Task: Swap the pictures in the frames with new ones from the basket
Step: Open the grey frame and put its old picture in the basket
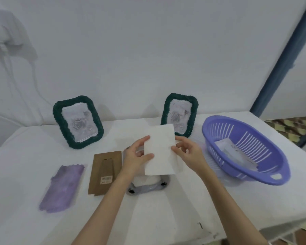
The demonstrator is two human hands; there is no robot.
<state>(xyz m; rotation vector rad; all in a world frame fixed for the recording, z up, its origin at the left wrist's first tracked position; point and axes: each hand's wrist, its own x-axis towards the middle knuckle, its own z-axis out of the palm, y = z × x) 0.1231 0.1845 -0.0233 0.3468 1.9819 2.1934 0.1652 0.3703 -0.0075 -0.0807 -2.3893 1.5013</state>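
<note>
We hold a white rectangular sheet of paper (160, 150) above the middle of the white cloth-covered table (166, 209), its blank back toward us, so whatever is printed on it stays hidden. Our left hand (137, 156) pinches its left edge, thumb in front and fingers behind; our right hand (188, 152) pinches the right edge the same way. Under the sheet lies a grey frame (147, 186), mostly covered by paper and wrists; only its lower rim and two dark clips show. Just left of it lies a brown cardboard frame backing (105, 172), and further left a purple picture (63, 187), blurred. Two dark green woven frames (78, 122) (179, 114) stand upright at the back near the wall, the right one partly hidden behind the sheet's top corner. The purple plastic slotted basket (272, 160) sits at the right, close to the table's right edge, holding pictures (235, 152) we cannot read. The near table strip is bare.
</note>
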